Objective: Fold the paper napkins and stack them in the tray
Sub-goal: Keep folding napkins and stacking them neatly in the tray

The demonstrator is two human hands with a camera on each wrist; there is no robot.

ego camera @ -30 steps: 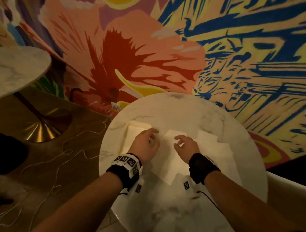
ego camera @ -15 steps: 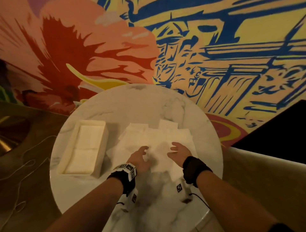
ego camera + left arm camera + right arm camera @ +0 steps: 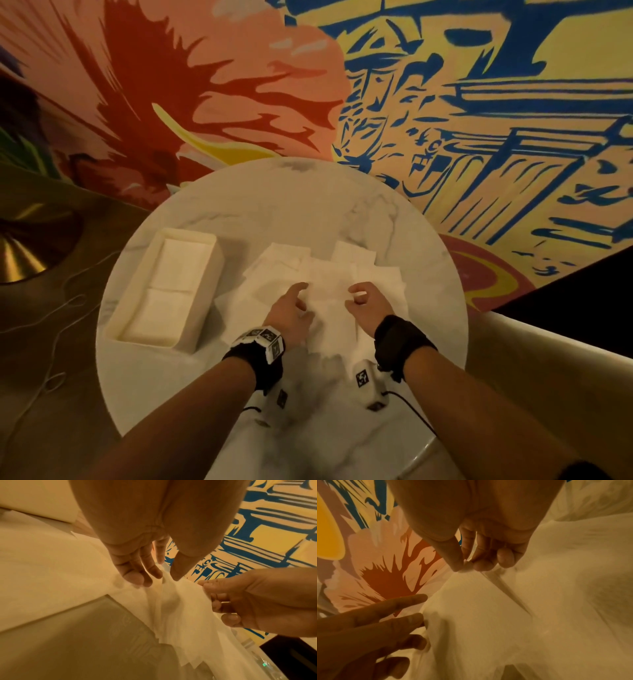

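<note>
Both hands work one paper napkin point(image 3: 327, 291) atop the loose pile of napkins point(image 3: 274, 263) on the round marble table point(image 3: 308, 205) — the right hand point(image 3: 368, 305) pinches its edge between thumb and fingers. The left hand point(image 3: 289, 310) touches it with spread, fairly straight fingers. The tray point(image 3: 120, 322) sits left of the pile, folded napkins point(image 3: 171, 284) inside.

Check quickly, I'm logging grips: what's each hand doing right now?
Left hand: fingers touching the napkin, grip unclear.
Right hand: pinching the napkin's edge.
</note>
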